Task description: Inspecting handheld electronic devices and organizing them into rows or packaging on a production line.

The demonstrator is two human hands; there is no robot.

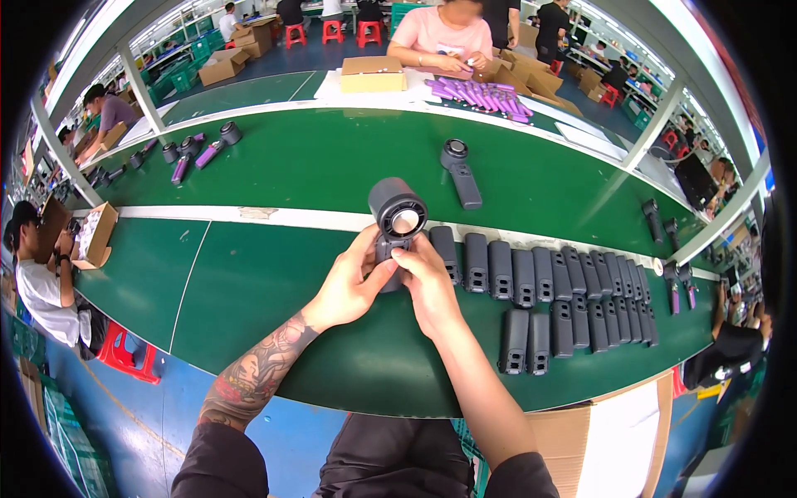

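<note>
A dark grey handheld fan (390, 199) is held up over the green table, its round head on top and a silver disc at the head's centre. My left hand (347, 286) wraps its handle from the left. My right hand (427, 284) closes on the same handle from the right, and both thumbs press its front just below the head. Much of the handle is hidden by my fingers. Right beside my right hand, dark grey handle casings (500, 270) lie in two rows. The front row's nearest casing (514, 342) lies right of my right forearm.
Beyond a pale strip runs a green belt (332, 153) with another grey fan (459, 170) on it. Purple-handled fans (212, 153) lie at its left. Across it a person in pink (440, 41) works by a purple pile (481, 98). An open carton (614, 432) stands below the table edge.
</note>
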